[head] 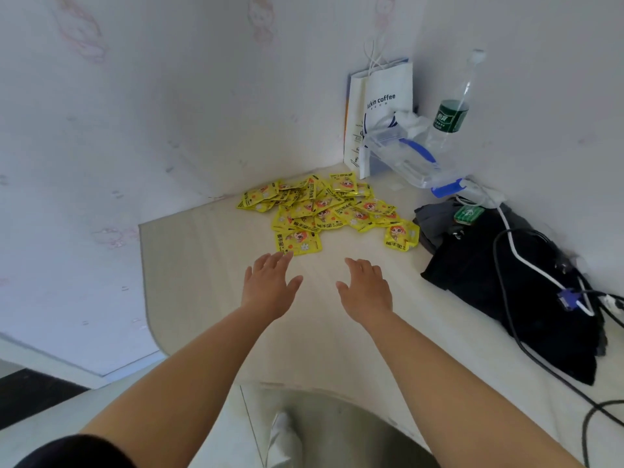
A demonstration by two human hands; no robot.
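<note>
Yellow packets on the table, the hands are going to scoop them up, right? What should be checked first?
1. Hands free: the left hand and right hand are open and hold nothing. Ok.
2. Way ahead: bare table lies between the hands and the yellow packets. Ok.
3. Contact: the left hand is close to the nearest packet; touching or not, cannot tell.
4. All together: one stray packet lies apart on the right. Not ok.
5. Snags: the cables lie on the black cloth, apart from the pile. Ok.
</note>
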